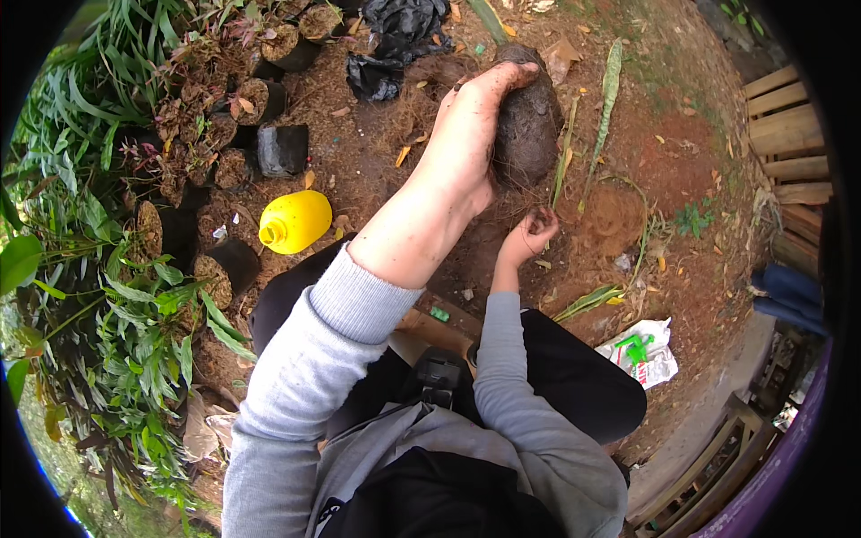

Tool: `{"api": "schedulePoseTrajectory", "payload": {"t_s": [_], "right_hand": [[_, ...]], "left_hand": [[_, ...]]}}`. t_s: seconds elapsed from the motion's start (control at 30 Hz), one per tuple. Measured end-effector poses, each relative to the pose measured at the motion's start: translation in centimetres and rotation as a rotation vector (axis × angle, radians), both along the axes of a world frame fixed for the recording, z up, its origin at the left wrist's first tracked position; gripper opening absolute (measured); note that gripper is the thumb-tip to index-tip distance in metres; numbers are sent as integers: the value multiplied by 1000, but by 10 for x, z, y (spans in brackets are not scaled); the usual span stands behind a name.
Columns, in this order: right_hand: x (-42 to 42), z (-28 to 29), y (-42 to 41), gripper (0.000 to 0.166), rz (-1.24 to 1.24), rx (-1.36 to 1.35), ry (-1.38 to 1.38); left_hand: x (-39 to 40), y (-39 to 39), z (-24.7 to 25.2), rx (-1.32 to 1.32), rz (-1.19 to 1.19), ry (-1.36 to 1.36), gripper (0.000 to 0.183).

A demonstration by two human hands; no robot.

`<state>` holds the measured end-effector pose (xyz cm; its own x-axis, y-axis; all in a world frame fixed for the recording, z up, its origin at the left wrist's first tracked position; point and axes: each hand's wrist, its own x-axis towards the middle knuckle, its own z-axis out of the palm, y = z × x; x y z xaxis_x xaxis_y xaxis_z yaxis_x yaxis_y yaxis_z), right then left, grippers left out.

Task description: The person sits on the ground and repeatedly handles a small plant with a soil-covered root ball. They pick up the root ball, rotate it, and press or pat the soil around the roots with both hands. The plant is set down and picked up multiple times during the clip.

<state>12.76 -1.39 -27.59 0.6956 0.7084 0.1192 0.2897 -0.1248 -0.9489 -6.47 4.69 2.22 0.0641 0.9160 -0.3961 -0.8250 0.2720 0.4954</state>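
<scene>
My left hand [474,111] grips a dark, oblong root ball [528,128] matted with brown fibres, its thumb across the top end. A green, yellow-edged leaf [490,21] rises from that end and runs out of the picture at the top. Below the root ball, my right hand [533,235] hangs with its fingers curled. Thin brown strands cross its fingertips, but whether they are pinched cannot be told. Long narrow leaves [609,94] lie on the soil to the right of the root ball. Loose brown fibre [612,210] is heaped near my right hand.
A yellow plastic bottle [296,222] lies by my left knee. Several black potting bags with plants [229,265] line the left side. A crumpled black plastic bag [403,40] is ahead. On the right are a white printed packet [642,353] and wooden slats [787,131].
</scene>
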Motion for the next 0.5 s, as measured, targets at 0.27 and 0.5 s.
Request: {"api": "schedulePoseTrajectory", "payload": {"t_s": [0.27, 0.5], "right_hand": [[7, -56, -7, 25, 549, -382, -228], [18, -77, 1, 27, 991, -384, -1092]], "left_hand": [[-1, -1, -5, 28, -102, 124, 33], [-4, -1, 3, -37, 26, 2, 21]]}}
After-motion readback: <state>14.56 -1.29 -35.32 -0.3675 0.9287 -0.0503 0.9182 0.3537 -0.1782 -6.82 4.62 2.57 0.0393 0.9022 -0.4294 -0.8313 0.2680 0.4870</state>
